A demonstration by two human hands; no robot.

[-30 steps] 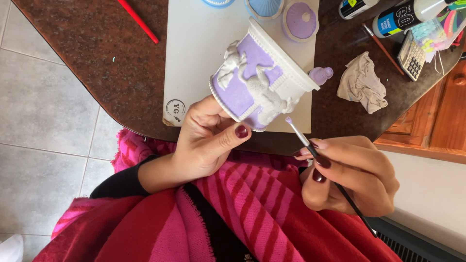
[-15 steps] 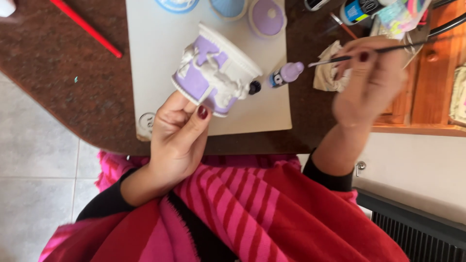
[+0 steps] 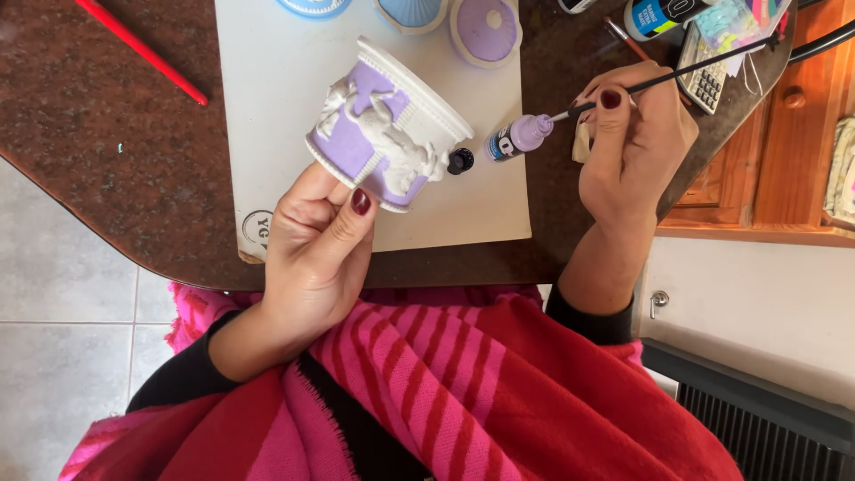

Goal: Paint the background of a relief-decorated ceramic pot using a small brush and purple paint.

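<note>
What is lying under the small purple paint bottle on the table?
The paint bottle lies on a white sheet spread over the brown table. The table surface directly beneath the sheet is covered.

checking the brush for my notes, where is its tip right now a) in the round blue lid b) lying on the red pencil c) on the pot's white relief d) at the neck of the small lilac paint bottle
d: the right hand holds the thin brush with its tip at the small lilac paint bottle, apart from the pot in the left hand.
</note>
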